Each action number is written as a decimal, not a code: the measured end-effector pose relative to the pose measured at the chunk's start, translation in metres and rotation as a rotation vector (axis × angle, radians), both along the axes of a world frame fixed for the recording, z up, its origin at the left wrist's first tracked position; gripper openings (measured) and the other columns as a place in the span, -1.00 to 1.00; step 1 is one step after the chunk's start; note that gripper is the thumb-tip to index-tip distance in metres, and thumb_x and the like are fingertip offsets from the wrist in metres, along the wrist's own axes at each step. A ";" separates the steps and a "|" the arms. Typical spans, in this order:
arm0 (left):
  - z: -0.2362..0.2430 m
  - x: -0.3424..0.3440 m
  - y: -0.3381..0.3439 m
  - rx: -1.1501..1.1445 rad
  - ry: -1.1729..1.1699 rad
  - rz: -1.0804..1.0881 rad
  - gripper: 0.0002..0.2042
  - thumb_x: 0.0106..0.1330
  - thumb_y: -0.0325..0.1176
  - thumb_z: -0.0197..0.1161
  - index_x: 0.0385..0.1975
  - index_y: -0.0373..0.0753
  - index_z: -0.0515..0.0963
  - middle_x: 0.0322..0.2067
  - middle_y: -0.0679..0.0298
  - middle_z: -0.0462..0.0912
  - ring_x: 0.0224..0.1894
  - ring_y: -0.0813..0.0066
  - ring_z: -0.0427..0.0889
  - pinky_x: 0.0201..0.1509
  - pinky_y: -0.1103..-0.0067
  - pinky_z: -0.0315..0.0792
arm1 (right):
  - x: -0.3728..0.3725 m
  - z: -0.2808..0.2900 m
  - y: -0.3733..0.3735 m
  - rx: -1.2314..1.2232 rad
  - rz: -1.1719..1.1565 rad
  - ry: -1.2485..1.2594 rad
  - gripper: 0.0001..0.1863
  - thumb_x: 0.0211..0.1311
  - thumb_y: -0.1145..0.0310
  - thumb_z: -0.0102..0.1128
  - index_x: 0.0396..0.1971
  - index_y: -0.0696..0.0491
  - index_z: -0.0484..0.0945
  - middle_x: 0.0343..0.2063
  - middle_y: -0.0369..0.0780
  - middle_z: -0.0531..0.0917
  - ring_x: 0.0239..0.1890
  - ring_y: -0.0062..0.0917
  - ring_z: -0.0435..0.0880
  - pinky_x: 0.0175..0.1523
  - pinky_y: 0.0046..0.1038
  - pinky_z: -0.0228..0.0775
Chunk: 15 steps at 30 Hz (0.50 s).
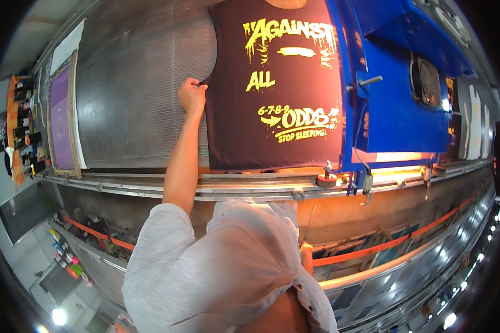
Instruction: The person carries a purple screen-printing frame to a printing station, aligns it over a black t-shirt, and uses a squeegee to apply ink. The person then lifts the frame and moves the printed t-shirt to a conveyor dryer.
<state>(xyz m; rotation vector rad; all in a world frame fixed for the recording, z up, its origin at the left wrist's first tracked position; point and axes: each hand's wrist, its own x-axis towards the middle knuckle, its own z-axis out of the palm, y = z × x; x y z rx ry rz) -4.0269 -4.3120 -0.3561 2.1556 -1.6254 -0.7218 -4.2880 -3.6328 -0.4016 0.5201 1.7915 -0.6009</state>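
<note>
A dark T-shirt panel (pixel 233 119) with bright yellow lettering lies flat on the long table, its curved armhole edge on the left and neck cut-out at the far end. My left hand (pixel 193 97) is closed at the panel's left edge, pinching the fabric just below the armhole curve. My right arm hangs low beside my body; only a small part of my right hand (pixel 305 251) shows past my shirt, and its fingers cannot be made out. Orange light falls on the panel's right side.
A blue heater carriage (pixel 400 105) with a fan stands over the table right of the panel, its wheel (pixel 326 179) on the metal rail (pixel 244 191). A purple printing screen (pixel 65 116) lies at the table's left. Beyond are more printed panels (pixel 475 122) and orange-barred racks (pixel 372 253).
</note>
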 end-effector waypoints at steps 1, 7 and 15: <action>0.000 -0.002 0.007 -0.143 -0.119 -0.033 -0.66 0.14 -0.36 0.41 -0.08 -0.26 0.58 -0.07 0.07 0.63 -0.04 0.17 0.62 -0.01 0.32 0.45 | -0.012 -0.002 -0.003 -0.001 0.016 -0.006 -0.86 0.17 0.42 0.21 -0.50 0.17 0.62 -0.63 -0.17 0.58 -0.60 -0.36 0.59 -0.49 -0.29 0.48; -0.016 -0.043 0.066 -0.418 -0.393 -0.353 -0.34 0.36 0.03 0.16 0.35 -0.25 0.26 0.41 -0.03 0.15 0.46 -0.05 0.05 0.39 -0.11 -0.03 | -0.075 -0.007 -0.012 0.016 0.086 -0.033 -0.86 0.17 0.42 0.21 -0.50 0.17 0.62 -0.63 -0.16 0.58 -0.59 -0.36 0.60 -0.48 -0.28 0.49; -0.029 -0.047 0.079 -0.157 -0.412 -0.394 -0.21 0.43 0.29 -0.18 0.49 -0.15 0.01 0.51 0.05 -0.13 0.55 0.00 -0.20 0.45 -0.20 -0.29 | -0.138 -0.014 -0.019 0.039 0.170 -0.069 -0.86 0.17 0.42 0.22 -0.50 0.17 0.62 -0.62 -0.16 0.58 -0.58 -0.35 0.61 -0.47 -0.26 0.51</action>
